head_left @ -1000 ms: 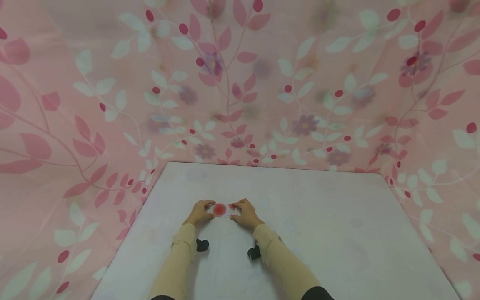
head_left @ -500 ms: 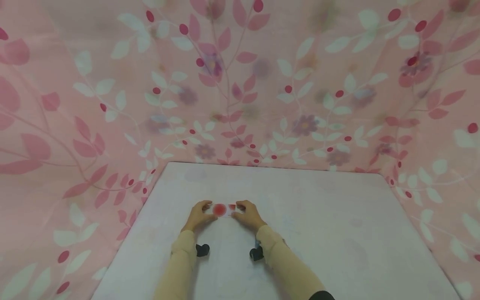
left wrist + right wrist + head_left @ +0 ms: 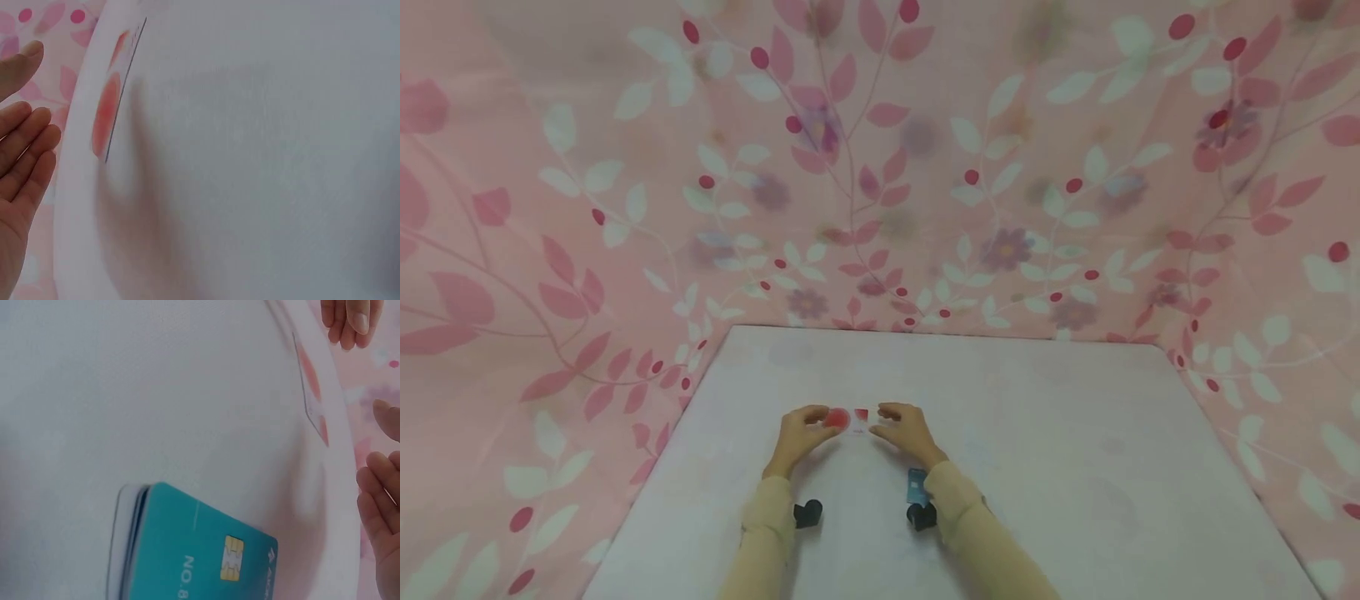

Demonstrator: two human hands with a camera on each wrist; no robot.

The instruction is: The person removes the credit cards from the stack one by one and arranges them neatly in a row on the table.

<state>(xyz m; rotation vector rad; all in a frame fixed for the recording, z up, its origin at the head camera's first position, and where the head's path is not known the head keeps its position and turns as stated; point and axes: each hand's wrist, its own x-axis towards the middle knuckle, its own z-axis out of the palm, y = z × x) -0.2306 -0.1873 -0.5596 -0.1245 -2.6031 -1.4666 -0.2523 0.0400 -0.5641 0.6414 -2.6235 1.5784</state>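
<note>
A white card (image 3: 860,423) with a red disc and a smaller red patch lies flat on the white table. Just left of it is my left hand (image 3: 797,439), thumb and fingers spread apart and overlapping the card's end in the head view. The left wrist view shows that hand (image 3: 22,181) off the card (image 3: 106,115), holding nothing. At the card's right end, my right hand (image 3: 913,433) has a gap between thumb and fingers and grips nothing. Under the right wrist sits a stack of cards (image 3: 200,550), a teal chip card on top.
The white table (image 3: 1060,450) reaches out to the right and behind the hands. Pink floral cloth (image 3: 880,167) hangs behind it and along both sides. Each wrist carries a small black camera, such as the left wrist camera (image 3: 808,513).
Both hands have let go of the card's ends and drawn back toward me, the right one also moving outward. The teal card stack has come into sight beside the right wrist.
</note>
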